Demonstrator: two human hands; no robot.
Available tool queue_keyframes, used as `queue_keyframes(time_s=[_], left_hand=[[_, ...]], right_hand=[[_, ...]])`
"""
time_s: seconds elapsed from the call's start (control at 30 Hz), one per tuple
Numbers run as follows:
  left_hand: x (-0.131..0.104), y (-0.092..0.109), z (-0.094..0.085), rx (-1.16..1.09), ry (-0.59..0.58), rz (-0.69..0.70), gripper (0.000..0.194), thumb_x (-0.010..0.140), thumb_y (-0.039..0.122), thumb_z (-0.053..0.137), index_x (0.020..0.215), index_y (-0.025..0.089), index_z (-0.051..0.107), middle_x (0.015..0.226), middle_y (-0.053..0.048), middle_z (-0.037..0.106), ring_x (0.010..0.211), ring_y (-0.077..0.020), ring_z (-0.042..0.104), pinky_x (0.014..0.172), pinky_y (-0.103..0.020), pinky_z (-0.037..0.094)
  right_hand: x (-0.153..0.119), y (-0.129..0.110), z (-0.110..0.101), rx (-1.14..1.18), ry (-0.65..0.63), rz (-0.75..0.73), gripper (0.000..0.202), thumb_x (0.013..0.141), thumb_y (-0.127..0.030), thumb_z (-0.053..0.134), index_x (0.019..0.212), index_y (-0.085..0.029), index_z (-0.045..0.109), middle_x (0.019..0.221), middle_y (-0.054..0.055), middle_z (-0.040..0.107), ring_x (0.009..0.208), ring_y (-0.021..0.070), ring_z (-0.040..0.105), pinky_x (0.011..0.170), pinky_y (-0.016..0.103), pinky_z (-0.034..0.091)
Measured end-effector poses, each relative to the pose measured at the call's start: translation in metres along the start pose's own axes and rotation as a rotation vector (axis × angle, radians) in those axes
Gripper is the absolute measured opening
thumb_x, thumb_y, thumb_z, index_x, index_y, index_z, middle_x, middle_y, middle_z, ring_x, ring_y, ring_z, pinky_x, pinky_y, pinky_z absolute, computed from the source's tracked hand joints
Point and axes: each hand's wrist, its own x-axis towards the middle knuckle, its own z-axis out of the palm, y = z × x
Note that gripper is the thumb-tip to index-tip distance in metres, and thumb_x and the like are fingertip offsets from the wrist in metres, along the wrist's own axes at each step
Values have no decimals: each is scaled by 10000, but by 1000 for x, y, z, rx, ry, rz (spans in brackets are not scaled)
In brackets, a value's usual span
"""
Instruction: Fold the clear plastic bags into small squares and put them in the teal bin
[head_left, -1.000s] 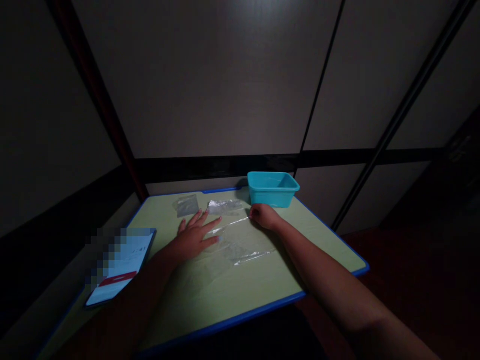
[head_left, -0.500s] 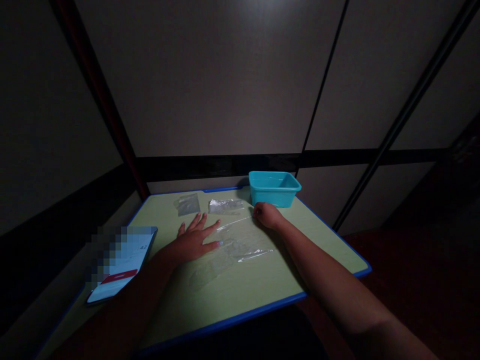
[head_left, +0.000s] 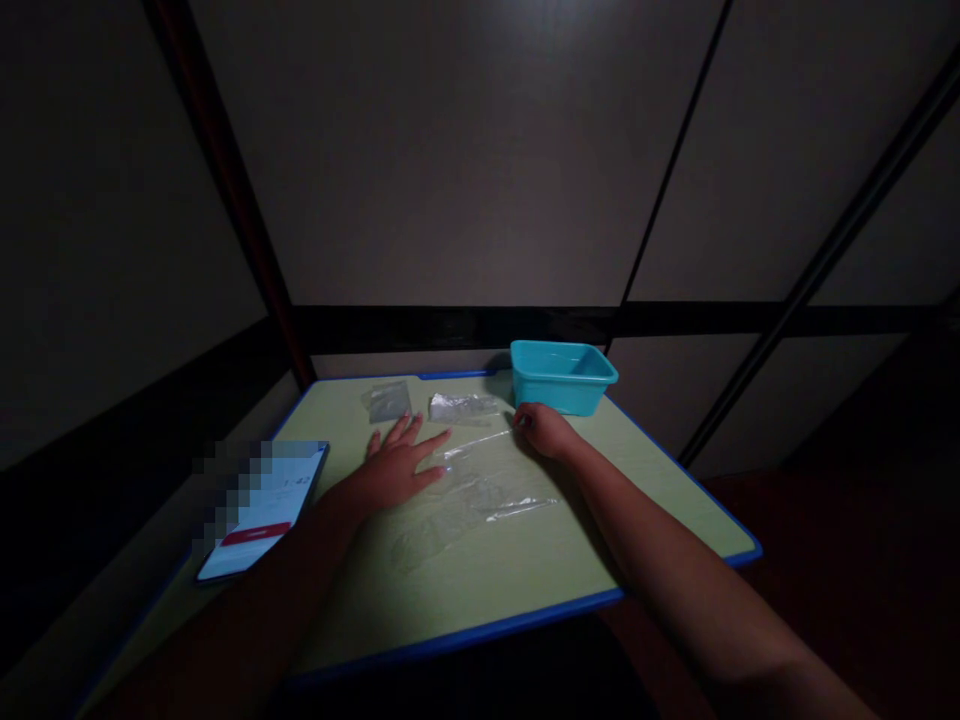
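Clear film (head_left: pixel 480 490) lies flat on the near side of the turquoise tub (head_left: pixel 562 392), long axis unclear. The left hand (head_left: pixel 397 472), fingers spread, is beside it; the right hand (head_left: pixel 547 432), closer to the tub, pinches its far corner.

left edge of clear film (head_left: pixel 480 492) indistinct; tablet (head_left: pixel 281 492) partly pixelated.

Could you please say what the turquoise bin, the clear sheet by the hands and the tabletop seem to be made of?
The turquoise bin looks like smooth plastic: even colour, rounded rim. The clear sheet is probably glossy plastic film: see-through, with bright creases. The tabletop may be matt laminate: pale, flat, little shine.
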Motion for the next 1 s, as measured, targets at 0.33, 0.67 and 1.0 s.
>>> queue_keyframes(time_s=[0.33, 0.67, 1.0], left_hand=[[1, -7, -1, -19, -93, 213, 594, 804, 628, 408, 1340, 389, 314, 1489, -6, 69, 1351, -299, -43, 1046, -472, 121], [4, -9, 2, -32, -129, 209, 597, 787, 633, 439, 1324, 390, 345, 1486, -4, 90, 1348, -310, -52, 1050, -467, 94], [4, -7, 6, -46, -4, 190, 584, 829, 617, 375, 1357, 390, 269, 1487, -10, 43, 1354, -284, -35, 1053, -468, 110]], right_hand=[[-1, 1, 0, -70, 24, 111, 176, 748, -116, 508, 846, -184, 638, 859, 64, 667, 728, 159, 568, 591, 220, 329], [-1, -4, -4, -78, 87, 105, 173, 800, -168, 484, 894, -168, 629, 881, 77, 652, 703, 142, 545, 580, 219, 318], [-11, -18, -7, 65, -114, -148, 210, 802, -345, 531, 746, -157, 602, 644, 12, 609, 544, 95, 464, 496, 207, 263]])
